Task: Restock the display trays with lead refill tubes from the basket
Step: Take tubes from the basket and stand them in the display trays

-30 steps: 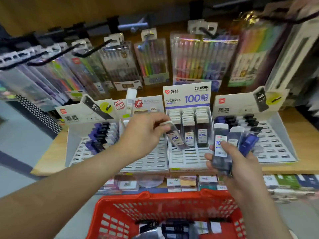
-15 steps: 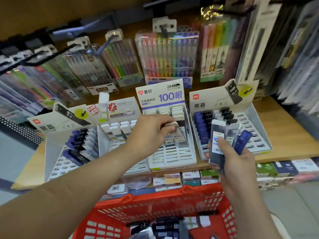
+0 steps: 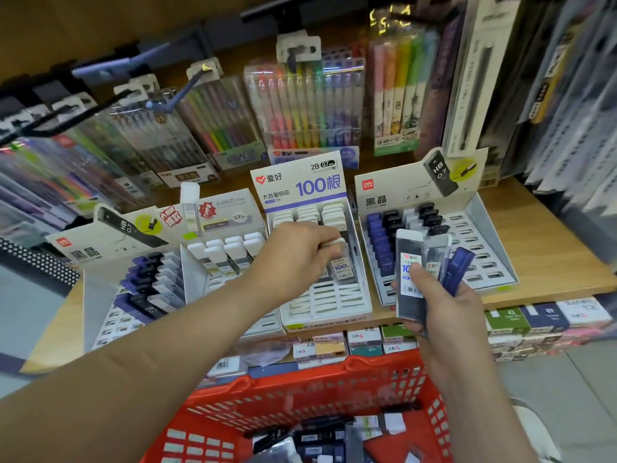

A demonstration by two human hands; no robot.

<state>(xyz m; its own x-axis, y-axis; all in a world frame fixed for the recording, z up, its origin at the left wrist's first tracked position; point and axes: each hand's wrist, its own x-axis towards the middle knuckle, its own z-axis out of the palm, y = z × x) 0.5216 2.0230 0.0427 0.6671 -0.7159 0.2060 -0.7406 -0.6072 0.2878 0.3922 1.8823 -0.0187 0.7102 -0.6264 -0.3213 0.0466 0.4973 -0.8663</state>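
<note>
White-capped tube [image 3: 341, 262], pinched at its cap by the curled fingers of the left hand [image 3: 293, 259], stands at the middle tray [image 3: 329, 317], front filled row; I judge it best pressed straight down into its slot, label forward. The right hand [image 3: 440, 305] grips a fan of spare tubes [image 3: 412, 272] beside the right tray [image 3: 480, 248], above the red basket [image 3: 300, 392]

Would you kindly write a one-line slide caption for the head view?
Left hand grips a white-capped refill tube over the middle tray; right hand holds spare tubes, red basket below.
</note>
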